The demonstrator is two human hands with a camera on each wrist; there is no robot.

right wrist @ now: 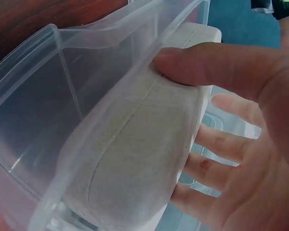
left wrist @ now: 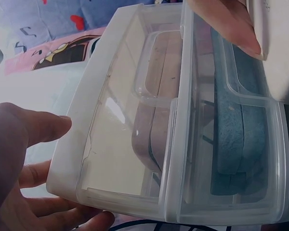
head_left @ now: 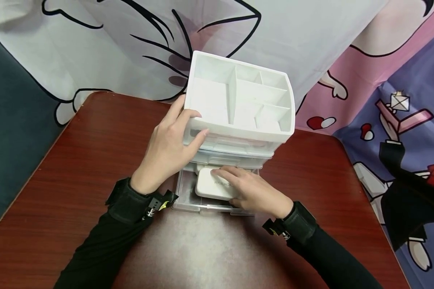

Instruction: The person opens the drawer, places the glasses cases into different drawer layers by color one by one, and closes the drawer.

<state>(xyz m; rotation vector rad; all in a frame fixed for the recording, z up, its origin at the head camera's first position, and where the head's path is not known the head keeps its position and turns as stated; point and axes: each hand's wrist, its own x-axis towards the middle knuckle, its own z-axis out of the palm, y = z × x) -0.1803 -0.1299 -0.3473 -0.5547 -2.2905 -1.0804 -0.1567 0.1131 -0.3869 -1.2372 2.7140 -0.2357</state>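
A white plastic drawer organizer point(head_left: 238, 129) stands on the table, its clear bottom drawer point(head_left: 184, 194) pulled out. My left hand point(head_left: 168, 146) grips the organizer's left front corner, thumb against the front and fingers along the side. In the bottom drawer lies a white rounded case point(head_left: 211, 188) with small lettering on its lid. My right hand point(head_left: 258, 190) pinches this case, fingers over the lid and thumb point(right wrist: 178, 65) on its seamed side. Through the drawer fronts in the left wrist view show a pink case point(left wrist: 156, 120) and a blue case point(left wrist: 231, 125).
The organizer's top has several open compartments point(head_left: 211, 96). Reddish-brown table point(head_left: 94, 192) surface lies on both sides of it. A cartoon-printed curtain point(head_left: 130, 68) hangs right behind, and a dark green surface point(head_left: 14, 120) is beyond the table's left edge.
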